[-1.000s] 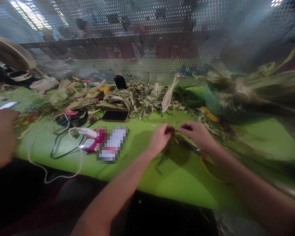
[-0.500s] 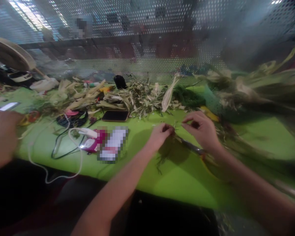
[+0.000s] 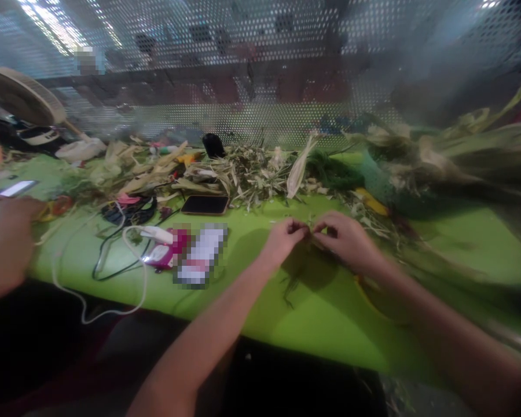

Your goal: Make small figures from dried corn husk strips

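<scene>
My left hand [image 3: 282,240] and my right hand [image 3: 345,237] meet fingertip to fingertip over the bright green table [image 3: 330,313]. Both are closed in a pinch on a thin bundle of green plant stems [image 3: 297,272], whose dark strands hang down onto the table under my hands. What exactly lies between the fingertips is small and blurred. A heap of dried leaves and husks [image 3: 243,171] lies just beyond my hands.
A dark phone [image 3: 205,204] lies left of my hands, beside a pink and white pack [image 3: 186,252] and tangled cables [image 3: 121,231]. A large leafy bundle [image 3: 443,162] fills the right. Another person's hand [image 3: 4,231] rests at the far left. A perforated metal screen [image 3: 260,69] backs the table.
My right hand had lifted away up and to the right half a second ago; it has come back so that its fingertips touch my left hand's again.
</scene>
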Action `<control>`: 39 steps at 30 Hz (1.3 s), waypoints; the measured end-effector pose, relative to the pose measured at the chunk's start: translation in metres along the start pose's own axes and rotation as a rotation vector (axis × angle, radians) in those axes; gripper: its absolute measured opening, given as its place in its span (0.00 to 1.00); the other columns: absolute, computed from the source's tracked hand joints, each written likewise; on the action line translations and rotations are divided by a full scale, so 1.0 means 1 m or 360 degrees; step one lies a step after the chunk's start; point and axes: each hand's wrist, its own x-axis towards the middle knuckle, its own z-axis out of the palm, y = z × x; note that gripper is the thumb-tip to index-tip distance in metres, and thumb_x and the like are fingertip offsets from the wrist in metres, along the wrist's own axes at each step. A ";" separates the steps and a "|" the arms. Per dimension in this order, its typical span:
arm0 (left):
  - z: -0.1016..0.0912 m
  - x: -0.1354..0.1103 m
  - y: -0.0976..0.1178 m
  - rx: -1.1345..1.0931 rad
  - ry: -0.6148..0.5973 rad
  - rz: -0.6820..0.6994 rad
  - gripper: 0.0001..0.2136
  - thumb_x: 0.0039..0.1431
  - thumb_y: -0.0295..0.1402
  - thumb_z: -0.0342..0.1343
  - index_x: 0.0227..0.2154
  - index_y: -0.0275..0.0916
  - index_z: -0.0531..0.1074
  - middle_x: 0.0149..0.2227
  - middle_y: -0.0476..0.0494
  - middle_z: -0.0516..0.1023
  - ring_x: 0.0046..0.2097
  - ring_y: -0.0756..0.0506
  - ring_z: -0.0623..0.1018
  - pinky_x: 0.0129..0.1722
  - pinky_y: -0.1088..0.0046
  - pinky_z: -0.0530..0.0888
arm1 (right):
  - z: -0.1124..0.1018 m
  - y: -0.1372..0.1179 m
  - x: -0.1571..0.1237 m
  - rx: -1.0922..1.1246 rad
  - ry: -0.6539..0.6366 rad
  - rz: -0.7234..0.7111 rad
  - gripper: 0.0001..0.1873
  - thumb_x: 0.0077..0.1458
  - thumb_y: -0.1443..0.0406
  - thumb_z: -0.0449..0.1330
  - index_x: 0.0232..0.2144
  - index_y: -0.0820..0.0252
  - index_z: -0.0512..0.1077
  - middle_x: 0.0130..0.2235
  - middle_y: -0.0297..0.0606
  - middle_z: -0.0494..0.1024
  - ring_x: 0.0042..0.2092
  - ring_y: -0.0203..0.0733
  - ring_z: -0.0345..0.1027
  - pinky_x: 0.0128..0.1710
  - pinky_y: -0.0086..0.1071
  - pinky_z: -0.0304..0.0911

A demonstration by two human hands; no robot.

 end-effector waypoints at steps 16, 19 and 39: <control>0.001 -0.003 0.008 0.0260 0.0031 0.0100 0.06 0.48 0.27 0.62 0.31 0.36 0.74 0.33 0.46 0.76 0.35 0.50 0.74 0.43 0.67 0.71 | 0.010 0.007 0.001 0.0122 -0.0074 0.0258 0.09 0.51 0.65 0.61 0.35 0.56 0.79 0.34 0.35 0.82 0.33 0.40 0.72 0.34 0.31 0.62; 0.002 -0.005 0.010 0.0374 0.0048 0.0186 0.06 0.49 0.26 0.60 0.32 0.36 0.74 0.33 0.47 0.77 0.36 0.49 0.74 0.42 0.68 0.71 | 0.012 0.008 0.001 0.0090 -0.0060 0.0308 0.10 0.50 0.65 0.61 0.35 0.57 0.79 0.32 0.35 0.82 0.31 0.40 0.72 0.32 0.31 0.61; 0.010 -0.006 0.009 0.0650 0.0208 0.0437 0.05 0.54 0.23 0.56 0.32 0.37 0.75 0.33 0.45 0.78 0.35 0.49 0.75 0.39 0.70 0.72 | 0.016 0.014 0.002 0.0157 0.0037 0.0321 0.09 0.51 0.64 0.59 0.33 0.59 0.78 0.31 0.35 0.81 0.33 0.41 0.73 0.33 0.31 0.61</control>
